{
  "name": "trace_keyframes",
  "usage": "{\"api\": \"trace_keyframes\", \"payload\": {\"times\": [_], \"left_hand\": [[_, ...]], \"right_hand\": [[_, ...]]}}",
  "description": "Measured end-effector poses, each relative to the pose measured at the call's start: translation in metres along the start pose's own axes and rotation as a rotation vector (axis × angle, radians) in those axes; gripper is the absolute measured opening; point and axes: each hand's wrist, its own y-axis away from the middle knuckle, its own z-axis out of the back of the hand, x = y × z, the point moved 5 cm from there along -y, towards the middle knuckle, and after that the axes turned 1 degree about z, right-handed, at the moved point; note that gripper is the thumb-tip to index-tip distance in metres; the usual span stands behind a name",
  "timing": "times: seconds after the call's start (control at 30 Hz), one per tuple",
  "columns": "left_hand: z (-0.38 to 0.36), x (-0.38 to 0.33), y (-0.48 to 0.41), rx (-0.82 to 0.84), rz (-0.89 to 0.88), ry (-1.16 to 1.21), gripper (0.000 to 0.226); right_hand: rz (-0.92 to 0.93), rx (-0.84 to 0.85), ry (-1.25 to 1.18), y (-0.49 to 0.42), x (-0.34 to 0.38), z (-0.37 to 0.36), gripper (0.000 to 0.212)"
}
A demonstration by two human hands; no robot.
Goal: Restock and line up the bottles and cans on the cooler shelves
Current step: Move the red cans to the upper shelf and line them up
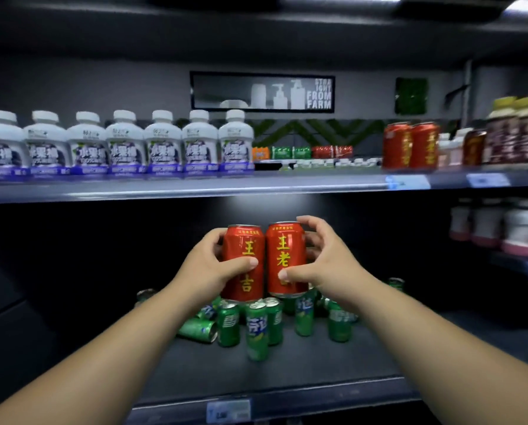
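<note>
My left hand [209,265] grips a red can with yellow characters [244,243], and my right hand [324,262] grips a second red can [285,240]. Both cans are upright, side by side and touching, held in the air between the two shelves. Below them, several green cans [258,329] stand in a loose cluster on the lower shelf [287,372], and one green can [196,329] lies on its side. Two more red cans [410,145] stand on the upper shelf [287,184] at the right.
A row of several white bottles with purple labels [118,145] lines the upper shelf's left half. Dark bottles with yellow caps [517,133] stand at the far right. Pale bottles [502,225] fill a neighbouring shelf at right. A price tag [229,411] sits on the lower shelf's front edge.
</note>
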Motion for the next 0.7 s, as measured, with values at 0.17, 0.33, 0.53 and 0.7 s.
{"api": "trace_keyframes", "payload": {"times": [0.17, 0.33, 0.53, 0.7], "left_hand": [[-0.08, -0.064, 0.0, 0.074, -0.054, 0.112, 0.072], [-0.134, -0.1, -0.013, 0.138, -0.082, 0.173, 0.074], [-0.173, -0.118, -0.054, 0.147, -0.142, 0.156, 0.079], [-0.197, -0.131, -0.103, 0.108, -0.23, 0.139, 0.074]], "right_hand": [[0.048, -0.067, 0.101, 0.033, 0.046, 0.104, 0.099], [0.079, -0.122, 0.144, 0.044, 0.067, 0.182, 0.1], [0.121, -0.189, 0.206, 0.032, 0.066, 0.245, 0.103], [0.159, -0.215, 0.259, 0.005, 0.064, 0.291, 0.098]]}}
